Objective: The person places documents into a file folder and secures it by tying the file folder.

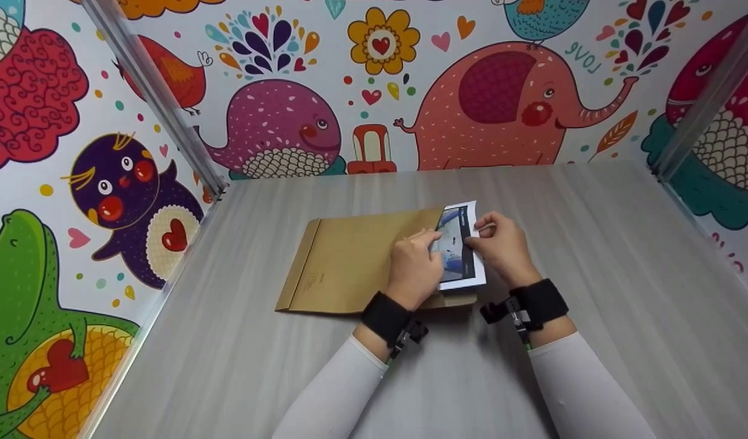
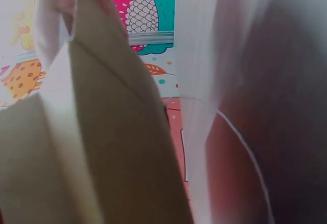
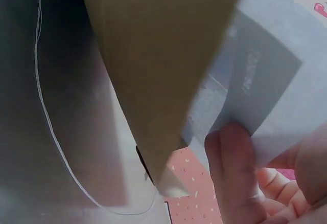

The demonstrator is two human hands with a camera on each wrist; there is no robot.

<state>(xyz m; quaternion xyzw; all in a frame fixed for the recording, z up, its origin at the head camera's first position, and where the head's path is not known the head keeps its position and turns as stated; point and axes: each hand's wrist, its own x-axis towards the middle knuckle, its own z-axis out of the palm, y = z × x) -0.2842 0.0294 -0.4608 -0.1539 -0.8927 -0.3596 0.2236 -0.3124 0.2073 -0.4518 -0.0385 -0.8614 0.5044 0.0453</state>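
Observation:
A brown kraft envelope lies on the table, its mouth toward the right. Out of that mouth sticks a white sheet printed with a dark-framed blue and grey picture. My left hand grips the envelope at the mouth, fingertips overlapping the sheet. At the sheet's outer edge, my right hand pinches the paper between thumb and fingers. The right wrist view shows those fingers on the sheet's grey band, beside the envelope. In the left wrist view the envelope's folded edge fills the middle.
The grey wood-grain table extends around the envelope. Behind it stands a wall panel with cartoon animals, and another panel rises at the left. Metal posts mark the corners. Black wrist straps carry small cameras.

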